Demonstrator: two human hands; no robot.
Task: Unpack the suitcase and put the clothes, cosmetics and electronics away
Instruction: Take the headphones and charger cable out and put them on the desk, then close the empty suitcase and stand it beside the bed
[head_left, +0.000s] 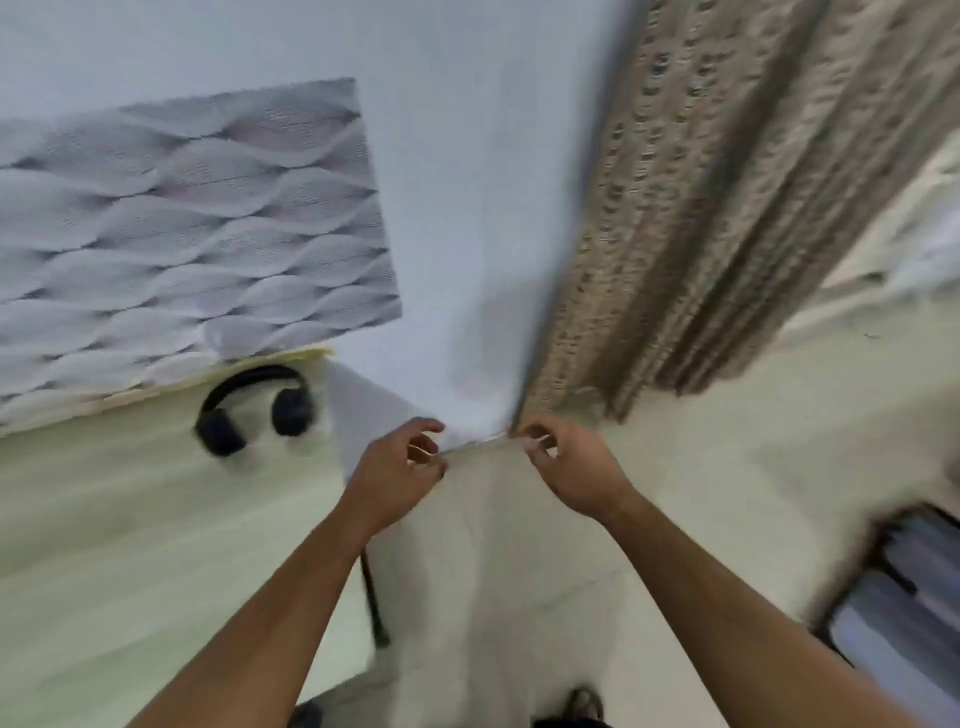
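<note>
The view is blurred. My left hand (400, 475) and my right hand (569, 467) are raised side by side in front of me. Both pinch a thin white cord (475, 446), stretched short between their fingertips. What kind of cord it is cannot be made out. Black over-ear headphones (254, 410) lie flat on the pale table (130, 519) to the left of my left hand. At the lower right edge lies the open suitcase (893, 597), dark-rimmed, with blue-grey cloth inside.
A beige patterned curtain (701, 218) hangs to the floor at the right. The white wall carries a grey wave-patterned panel (197, 223) above the table. A dark table leg (375, 597) stands below my left forearm. Pale floor (519, 571) lies beneath my hands.
</note>
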